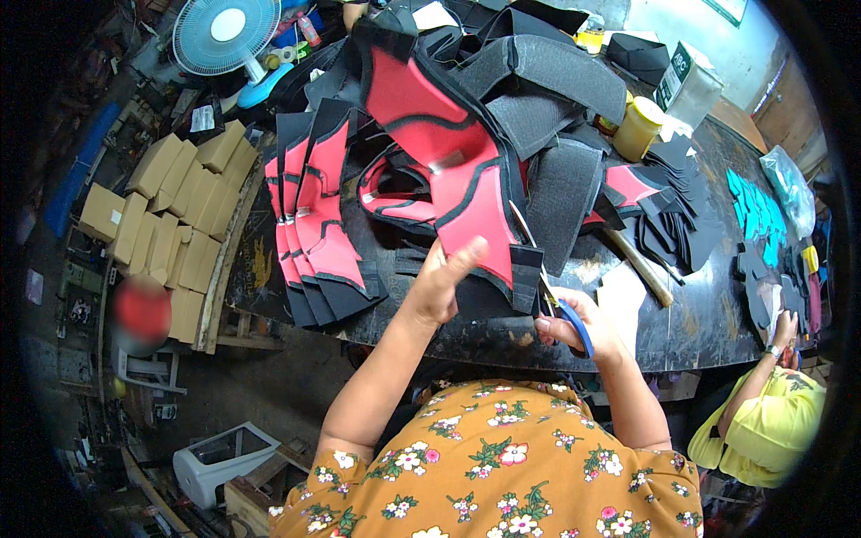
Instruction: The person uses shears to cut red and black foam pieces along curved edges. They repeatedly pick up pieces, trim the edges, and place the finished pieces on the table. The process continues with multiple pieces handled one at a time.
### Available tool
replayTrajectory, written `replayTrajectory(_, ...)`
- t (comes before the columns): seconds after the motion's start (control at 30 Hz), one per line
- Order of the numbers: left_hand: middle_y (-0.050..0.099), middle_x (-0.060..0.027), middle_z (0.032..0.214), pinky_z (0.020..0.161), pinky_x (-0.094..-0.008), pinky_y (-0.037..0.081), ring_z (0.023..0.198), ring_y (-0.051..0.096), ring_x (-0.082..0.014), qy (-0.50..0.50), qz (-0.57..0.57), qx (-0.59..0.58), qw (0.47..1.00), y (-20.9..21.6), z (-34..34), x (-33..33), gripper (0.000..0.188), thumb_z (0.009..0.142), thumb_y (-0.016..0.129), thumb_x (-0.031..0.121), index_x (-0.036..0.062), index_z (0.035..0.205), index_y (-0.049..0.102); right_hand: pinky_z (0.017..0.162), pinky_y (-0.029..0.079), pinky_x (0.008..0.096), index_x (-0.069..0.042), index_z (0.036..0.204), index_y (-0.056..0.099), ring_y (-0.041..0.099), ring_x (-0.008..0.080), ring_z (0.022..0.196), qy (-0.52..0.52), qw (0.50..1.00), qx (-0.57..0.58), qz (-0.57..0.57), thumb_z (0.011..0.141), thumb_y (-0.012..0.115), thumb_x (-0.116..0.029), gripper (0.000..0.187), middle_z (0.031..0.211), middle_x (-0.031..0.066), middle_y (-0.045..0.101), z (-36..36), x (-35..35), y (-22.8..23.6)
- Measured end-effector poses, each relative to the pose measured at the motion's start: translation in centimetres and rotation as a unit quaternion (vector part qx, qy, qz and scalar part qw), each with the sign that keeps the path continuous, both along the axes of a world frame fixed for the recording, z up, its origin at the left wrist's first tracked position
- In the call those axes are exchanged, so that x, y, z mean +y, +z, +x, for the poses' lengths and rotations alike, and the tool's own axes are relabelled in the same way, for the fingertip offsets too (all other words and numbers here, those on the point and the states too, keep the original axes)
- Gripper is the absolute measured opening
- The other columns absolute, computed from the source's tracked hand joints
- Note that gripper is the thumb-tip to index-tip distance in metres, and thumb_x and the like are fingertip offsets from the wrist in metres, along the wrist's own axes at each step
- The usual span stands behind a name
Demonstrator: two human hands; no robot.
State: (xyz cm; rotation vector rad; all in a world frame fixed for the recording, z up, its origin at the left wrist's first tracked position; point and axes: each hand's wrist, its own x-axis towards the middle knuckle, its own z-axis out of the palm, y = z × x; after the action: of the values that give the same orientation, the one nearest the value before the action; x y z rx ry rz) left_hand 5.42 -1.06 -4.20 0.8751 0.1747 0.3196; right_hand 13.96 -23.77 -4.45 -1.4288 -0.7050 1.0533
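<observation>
Gripping blue-handled scissors, we have our right hand with fingers closed around the handles, blades pointing away and slightly left. Our left hand has its fingers clamped on the near part of a pink-and-black piece over the counter; its long axis slants from near right to far left. Farther off stands a yellow tub.

The head view looks from above the wearer's shirt, which fills the lower edge, facing down and forward. The hands are near, just below the middle, with the worktop spreading beyond. The wide fisheye bows its front edge and reaches floor at left and wall at upper right.
</observation>
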Motion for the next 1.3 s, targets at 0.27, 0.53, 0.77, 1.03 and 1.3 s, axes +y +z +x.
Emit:
replayTrajectory(0.27, 0.067, -0.0036, 0.115, 0.095, -0.0319, 0.05, 0.104, 0.063, -0.0141, 0.059, 0.054, -0.017, 0.997, -1.7, 1.3, -1.8, 0.036, 0.089, 0.07, 0.002, 0.0027, 0.123, 0.059, 0.073, 0.047, 0.0252, -0.005, 0.1, 0.059, 0.056, 0.0087, 0.078, -0.002, 0.999, 0.053, 0.009, 0.094, 0.065, -0.021, 0.018, 0.085, 0.0015, 0.06, -0.5, -0.9, -2.2)
replayTrajectory(0.53, 0.067, -0.0048, 0.114, 0.093, -0.0299, 0.051, 0.101, 0.064, -0.0129, 0.074, 0.093, -0.015, 0.993, -1.7, 0.5, -2.8, 0.032, 0.091, 0.069, 0.002, 0.0012, 0.121, 0.06, 0.073, 0.047, 0.0261, -0.003, 0.106, 0.059, 0.056, 0.0104, 0.077, 0.008, 0.998, 0.058, 0.021, 0.093, 0.062, -0.017, 0.02, 0.084, 0.0024, 0.061, 0.2, 0.2, -1.7)
replayTrajectory(0.77, 0.068, -0.0047, 0.112, 0.093, -0.0292, 0.051, 0.1, 0.064, -0.0121, 0.113, 0.065, -0.022, 0.991, -1.3, 0.1, -3.7, 0.028, 0.091, 0.068, 0.001, 0.002, 0.119, 0.062, 0.068, 0.05, 0.0235, -0.003, 0.103, 0.064, 0.06, 0.0083, 0.075, -0.031, 0.997, 0.067, -0.028, 0.088, 0.059, -0.006, 0.017, 0.086, 0.0038, 0.067, -0.6, -0.8, -1.6)
replayTrajectory(1.03, 0.067, -0.0042, 0.111, 0.092, -0.0295, 0.05, 0.099, 0.063, -0.0126, 0.11, 0.124, -0.01, 0.986, -0.9, -0.4, -3.5, 0.03, 0.091, 0.07, 0.005, 0.001, 0.119, 0.061, 0.066, 0.048, 0.021, -0.003, 0.121, 0.061, 0.057, 0.0066, 0.073, -0.029, 0.998, 0.004, 0.058, 0.083, 0.054, 0.001, 0.039, 0.089, 0.0021, 0.066, -0.8, -0.4, -2.9)
replayTrajectory(1.3, 0.068, -0.0047, 0.107, 0.09, -0.0298, 0.049, 0.096, 0.063, -0.0129, 0.127, 0.198, -0.005, 0.972, -1.0, -0.9, -3.8, 0.025, 0.092, 0.069, 0.008, 0.0006, 0.115, 0.062, 0.08, 0.049, 0.0245, -0.005, 0.127, 0.06, 0.056, 0.0059, 0.09, -0.033, 0.998, -0.036, 0.031, 0.08, 0.057, 0.004, 0.048, 0.107, -0.0001, 0.065, -0.1, -0.2, -2.5)
